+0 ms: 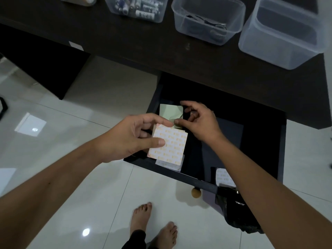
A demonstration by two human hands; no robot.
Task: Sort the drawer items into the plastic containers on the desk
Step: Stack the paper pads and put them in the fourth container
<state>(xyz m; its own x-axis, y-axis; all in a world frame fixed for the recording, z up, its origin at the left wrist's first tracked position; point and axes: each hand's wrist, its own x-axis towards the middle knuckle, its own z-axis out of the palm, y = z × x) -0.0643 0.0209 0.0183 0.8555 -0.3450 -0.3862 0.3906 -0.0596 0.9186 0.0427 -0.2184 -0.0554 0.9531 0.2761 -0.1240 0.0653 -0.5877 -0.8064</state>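
Left hand (pixel 125 137) fingers (pixel 158 141) curled round a stack of square sticky pads (pixel 168 142), thumb pressed on the printed white-and-orange backing, other fingers underneath; stack held over the open drawer (pixel 260 141). Right hand (pixel 199 121) fingers (pixel 179 121) pinching the near corner of a pale green note pad (pixel 170 112), index finger extended above its far corner. Green pad just beyond the left-hand stack, corner touching or overlapping it; cannot tell whether lifted or lying on the drawer floor.

Directly below the left-hand stack: clear wrapped packet (pixel 169 163) against the drawer's front wall. Further right, partly hidden under the right forearm: another printed sticky pad (pixel 224 177) in the drawer's near corner, beside a black crinkled bag (pixel 231 209) hanging over the front edge. Round wooden knob (pixel 195 192) on the drawer front.

Beyond the fingers, on the dark surface (pixel 143 44): row of clear plastic containers. Battery container (pixel 136 8) far left of the right hand, holds batteries. Middle container (pixel 206 20) straight ahead, dark metal items inside, too blurred to name. Tall container (pixel 282 33) to the right, contents not discernible. Fourth container (pixel 77 0) cut off at top-left edge.

Bare feet (pixel 154 227) on white tiled floor (pixel 71 123), nearest the camera.
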